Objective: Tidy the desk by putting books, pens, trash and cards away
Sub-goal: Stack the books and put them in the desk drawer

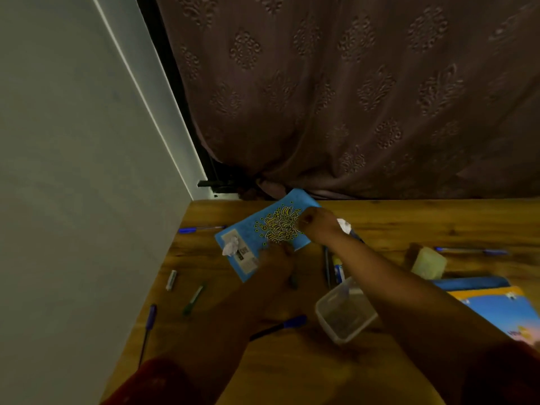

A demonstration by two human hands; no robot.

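1 head-worn wide-angle view looks forward and down from close above a wooden desk (380, 223), facing a patterned curtain (350, 97) behind it.

Both hands on the blue book (263, 229): left hand (276, 258) at its near edge, right hand (317, 223) pinching its far side.

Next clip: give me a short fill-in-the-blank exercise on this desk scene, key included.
1. Both hands hold a ___ notebook with yellow lettering.
2. A crumpled white paper lies on the notebook's ___.
3. The clear plastic container sits under the ___ forearm.
4. The desk is made of ___.

Missing words: blue; cover; right; wood
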